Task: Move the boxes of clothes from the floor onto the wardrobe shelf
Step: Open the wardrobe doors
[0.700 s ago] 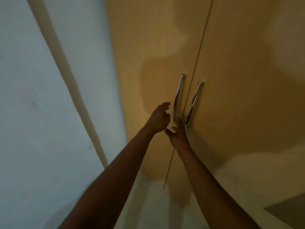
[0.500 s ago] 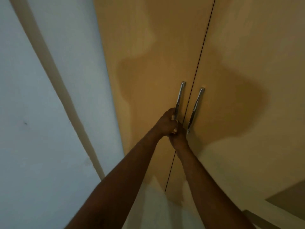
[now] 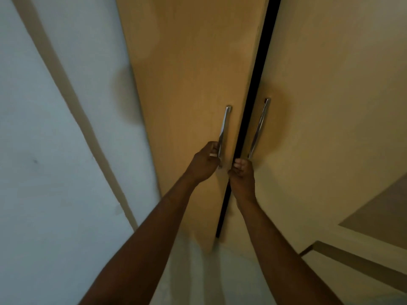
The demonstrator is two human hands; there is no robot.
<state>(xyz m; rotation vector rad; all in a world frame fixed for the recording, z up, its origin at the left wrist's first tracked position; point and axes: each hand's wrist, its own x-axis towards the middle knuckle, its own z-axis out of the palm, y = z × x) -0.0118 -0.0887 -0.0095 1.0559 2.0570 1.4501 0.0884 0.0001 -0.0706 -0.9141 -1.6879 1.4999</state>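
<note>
Looking up at a tall wardrobe now, and everything here sits around the dark gap (image 3: 253, 119) between its two doors. Far left of that gap, a pale wall (image 3: 44, 172) with a beige strip (image 3: 72, 102) slanting across it. Next, the left door (image 3: 187, 73), plain tan wood, smooth, swung a little toward the camera so its edge stands clear of the gap. On it, just left of the gap, a slim silver handle (image 3: 224, 130), and the left hand (image 3: 204, 164) is closed around its lower end, fingers curled behind the bar. Right of the gap, the right hand (image 3: 242, 175) is curled at the foot of the right handle (image 3: 259, 126), fingers bent in; whether it truly grips the bar, I cannot tell. The hands are apart, one on each side of the gap. The right door (image 3: 330, 106) is paler tan. The gap shows only black; no shelf or boxes can be made out.
</note>
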